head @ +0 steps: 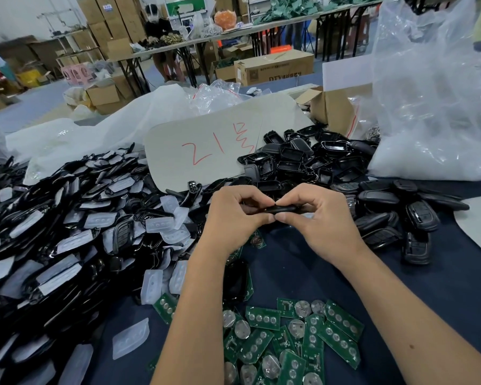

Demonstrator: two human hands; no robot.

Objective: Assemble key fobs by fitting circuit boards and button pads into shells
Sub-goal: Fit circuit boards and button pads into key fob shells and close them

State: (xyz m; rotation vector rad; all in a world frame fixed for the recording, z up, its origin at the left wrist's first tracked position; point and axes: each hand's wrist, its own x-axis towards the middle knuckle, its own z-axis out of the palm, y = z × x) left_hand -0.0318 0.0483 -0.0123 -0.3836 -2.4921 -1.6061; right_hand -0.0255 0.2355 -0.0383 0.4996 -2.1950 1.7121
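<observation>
Your left grip (pixel 235 218) and right grip (pixel 314 218) are bare: no gloves, no rings, no tape. Both forearms bare too, w/ no sleeve, cuff, watch or band anywhere up to the frame edge. Nails short, unpainted where they show. One small dark mole on your right forearm (pixel 411 347), approx. midway along it. No other marks visible.

Only one view here: your head cam looked forward and down over the worktop (pixel 303 273), sitting close above your left hand (pixel 235 218) and right hand (pixel 317 218), wide enough to catch the room beyond.
</observation>
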